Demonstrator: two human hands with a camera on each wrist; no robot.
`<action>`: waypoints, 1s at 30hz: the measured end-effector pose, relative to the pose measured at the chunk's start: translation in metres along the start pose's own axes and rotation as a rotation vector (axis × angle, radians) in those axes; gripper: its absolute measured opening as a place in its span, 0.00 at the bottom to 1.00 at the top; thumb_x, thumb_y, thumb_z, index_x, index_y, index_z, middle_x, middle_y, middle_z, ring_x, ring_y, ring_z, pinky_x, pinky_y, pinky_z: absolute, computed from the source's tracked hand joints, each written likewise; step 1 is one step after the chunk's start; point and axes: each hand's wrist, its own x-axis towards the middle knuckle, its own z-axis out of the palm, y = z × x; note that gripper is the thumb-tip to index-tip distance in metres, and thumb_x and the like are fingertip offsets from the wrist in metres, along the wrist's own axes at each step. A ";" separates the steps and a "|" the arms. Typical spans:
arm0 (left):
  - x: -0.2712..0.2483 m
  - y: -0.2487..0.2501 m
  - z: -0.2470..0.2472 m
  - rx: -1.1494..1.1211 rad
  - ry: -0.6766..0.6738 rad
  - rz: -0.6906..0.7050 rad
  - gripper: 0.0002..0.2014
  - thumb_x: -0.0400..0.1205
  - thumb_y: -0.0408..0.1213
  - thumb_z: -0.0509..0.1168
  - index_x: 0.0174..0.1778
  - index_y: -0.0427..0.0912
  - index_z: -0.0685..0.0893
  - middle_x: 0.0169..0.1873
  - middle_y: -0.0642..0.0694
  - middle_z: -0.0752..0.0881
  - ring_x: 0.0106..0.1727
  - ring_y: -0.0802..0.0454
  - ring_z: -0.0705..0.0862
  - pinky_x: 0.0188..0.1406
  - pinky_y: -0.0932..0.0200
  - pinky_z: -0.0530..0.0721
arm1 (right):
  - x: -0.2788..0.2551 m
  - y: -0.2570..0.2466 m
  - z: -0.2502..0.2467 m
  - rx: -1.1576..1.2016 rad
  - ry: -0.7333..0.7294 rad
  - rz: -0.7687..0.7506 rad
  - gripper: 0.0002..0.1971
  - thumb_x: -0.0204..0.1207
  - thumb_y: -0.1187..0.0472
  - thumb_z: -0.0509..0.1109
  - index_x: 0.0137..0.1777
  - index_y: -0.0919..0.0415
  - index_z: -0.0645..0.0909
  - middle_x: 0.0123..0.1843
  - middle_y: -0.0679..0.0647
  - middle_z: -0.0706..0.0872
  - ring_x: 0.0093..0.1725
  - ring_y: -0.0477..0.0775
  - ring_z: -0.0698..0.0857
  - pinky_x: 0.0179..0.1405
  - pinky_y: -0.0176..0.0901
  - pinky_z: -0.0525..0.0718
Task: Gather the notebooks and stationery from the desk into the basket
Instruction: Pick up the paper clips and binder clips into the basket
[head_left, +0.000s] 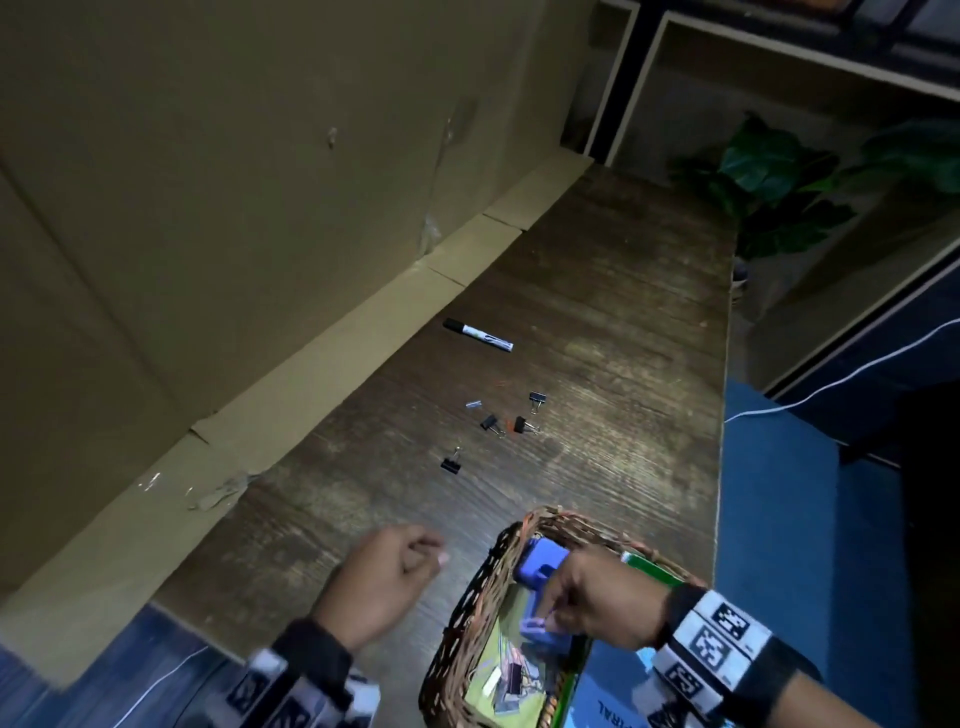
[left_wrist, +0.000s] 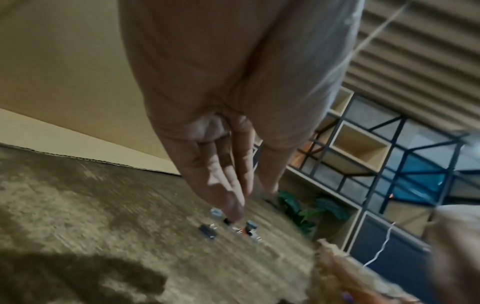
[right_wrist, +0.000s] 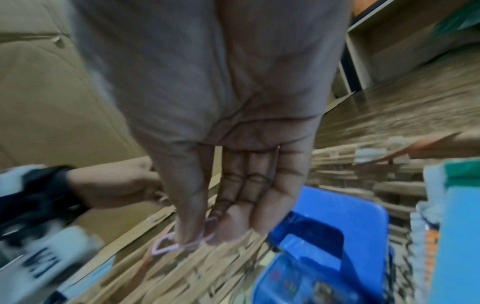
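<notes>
My right hand (head_left: 592, 605) pinches a pink paperclip (right_wrist: 179, 242) above the woven wicker basket (head_left: 467, 613); my empty, loosely curled left hand (head_left: 384, 571) is nearer the black binder clips (head_left: 451, 464) straight ahead.

I see a dark wood-grain desk (head_left: 597, 322) carrying a black-capped white marker (head_left: 478, 335), scattered small binder clips (head_left: 511, 423), and a brown woven wicker basket (head_left: 470, 618) at its near edge.
</notes>
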 end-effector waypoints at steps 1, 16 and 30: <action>0.013 -0.001 -0.003 0.015 0.052 -0.012 0.07 0.74 0.51 0.69 0.44 0.57 0.86 0.39 0.58 0.91 0.42 0.62 0.89 0.50 0.49 0.88 | -0.001 -0.001 0.006 -0.006 -0.016 -0.012 0.08 0.72 0.63 0.71 0.47 0.56 0.89 0.42 0.53 0.93 0.31 0.34 0.83 0.38 0.27 0.79; 0.145 0.010 0.022 0.318 0.212 -0.107 0.19 0.74 0.44 0.73 0.58 0.43 0.81 0.59 0.42 0.80 0.55 0.44 0.84 0.58 0.45 0.85 | 0.020 0.020 -0.051 0.009 0.144 0.067 0.11 0.79 0.58 0.65 0.57 0.50 0.85 0.54 0.46 0.90 0.49 0.44 0.86 0.52 0.39 0.83; 0.120 0.000 0.031 0.283 0.134 -0.096 0.12 0.74 0.31 0.66 0.47 0.54 0.81 0.54 0.47 0.86 0.53 0.49 0.85 0.57 0.51 0.85 | 0.204 0.110 -0.136 -0.308 0.271 0.258 0.19 0.72 0.60 0.71 0.64 0.48 0.83 0.63 0.57 0.86 0.57 0.62 0.87 0.60 0.52 0.84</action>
